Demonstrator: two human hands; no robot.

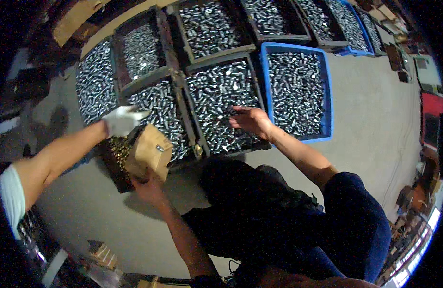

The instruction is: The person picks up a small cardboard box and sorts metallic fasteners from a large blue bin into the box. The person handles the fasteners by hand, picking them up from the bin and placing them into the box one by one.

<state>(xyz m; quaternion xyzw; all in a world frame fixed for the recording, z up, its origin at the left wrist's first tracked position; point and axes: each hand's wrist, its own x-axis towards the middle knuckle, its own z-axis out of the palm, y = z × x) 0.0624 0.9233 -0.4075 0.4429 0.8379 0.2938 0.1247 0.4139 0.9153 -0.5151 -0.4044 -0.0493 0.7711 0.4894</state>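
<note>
Cardboard box (156, 161), pinched at its lower edge by the grip of the left hand (148, 186) beside a bin (187, 113) of metal parts (221, 91), is judged light, stiff yet crushable, and best held along its wall, while the right hand (254, 121) is spread over the parts.

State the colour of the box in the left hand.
The box is tan; the head view shows it.

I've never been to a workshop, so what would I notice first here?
Probably the bright blue tray full of shiny metal pieces, right of the picture's upper middle. Next, another person's white-gloved hand at the left, close to the brown cardboard box that the wearer's left hand holds at its lower edge.
</note>
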